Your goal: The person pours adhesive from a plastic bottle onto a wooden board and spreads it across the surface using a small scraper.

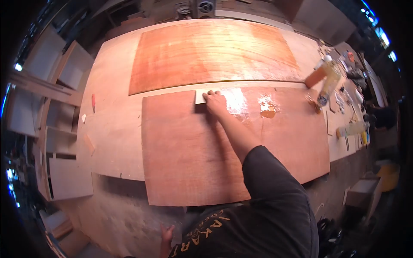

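My right hand is closed on a pale flat spreader, pressed to the near plywood panel close to its far edge. Right of the hand, a wet shiny smear of what looks like glue reflects the light. Further right on the same panel lies a thicker amber puddle. Low by my body hangs my left hand, its fingers apart and nothing seen in them. Beyond the near panel lies a second panel, orange-toned and glossy.
Both panels rest on a large pale worktable. A cloudy plastic bottle stands at the right, with another bottle lying nearer. A red-handled tool is at the left. Cabinet frames stand beyond the left edge.
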Tool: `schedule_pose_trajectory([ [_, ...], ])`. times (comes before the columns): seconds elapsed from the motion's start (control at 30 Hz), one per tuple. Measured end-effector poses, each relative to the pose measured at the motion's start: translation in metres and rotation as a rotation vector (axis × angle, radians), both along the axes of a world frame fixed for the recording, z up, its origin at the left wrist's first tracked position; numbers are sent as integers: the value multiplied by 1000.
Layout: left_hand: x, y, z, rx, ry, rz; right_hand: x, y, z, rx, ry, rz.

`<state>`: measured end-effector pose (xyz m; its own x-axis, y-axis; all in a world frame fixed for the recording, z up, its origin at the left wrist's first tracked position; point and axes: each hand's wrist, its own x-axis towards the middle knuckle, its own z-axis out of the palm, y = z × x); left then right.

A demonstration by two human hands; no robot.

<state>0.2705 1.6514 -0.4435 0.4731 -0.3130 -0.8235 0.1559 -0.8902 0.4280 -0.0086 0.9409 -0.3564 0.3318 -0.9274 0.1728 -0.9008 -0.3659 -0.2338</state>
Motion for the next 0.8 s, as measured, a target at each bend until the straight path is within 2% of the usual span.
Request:
schedule_pose_trajectory([
  [0.07, 4, 2, 7, -77, 57, 26, 1, -7, -7, 36, 55, -27],
  [0.1, 7, -3, 9, -110, 97, 22, 0, -17, -11, 166, 100, -4],
  [0.13, 12, -7, 1, -114, 101, 55, -4, -18, -17, 112, 86, -10],
  [0.17, 20, -1, -11, -112, 103, 94, -9, -7, 2, 173, 88, -8],
  [0.2, 25, 5, -18, -110, 100, 144, -19, 7, 13, 84, 102, 27],
  [0.27, 30, 0, -15, -8, 78, 46, -39, 31, 32, 260, 185, -1],
  [0.3, 38, 7, -33, 31, 85, 22, -48, 48, 41, 312, 242, 6],
  [0.33, 50, 0, -58, -62, 142, -63, -52, 68, 48, 375, 298, 32],
  [0.4, 59, 15, -57, -232, 132, -150, -73, 99, 52, 618, 461, 147],
  [0.43, 58, 6, -41, -218, 115, -193, -79, 129, 68, 642, 517, 151],
  [0.47, 51, -3, -25, -209, 77, -149, -90, 160, 75, 623, 465, 158],
  [0.53, 71, -5, -41, -215, 108, -208, -114, 204, 37, 554, 348, 144],
  [0.63, 85, -5, -46, -190, 45, -282, -126, 296, 77, 666, 295, 132],
  [0.67, 90, -3, -50, -194, 54, -280, -135, 312, 63, 739, 346, 204],
  [0.73, 93, -1, -52, -165, 61, -291, -161, 350, 7, 767, 244, 127],
  [0.8, 99, -2, -48, -102, 50, -324, -143, 407, 87, 739, 295, 107],
])
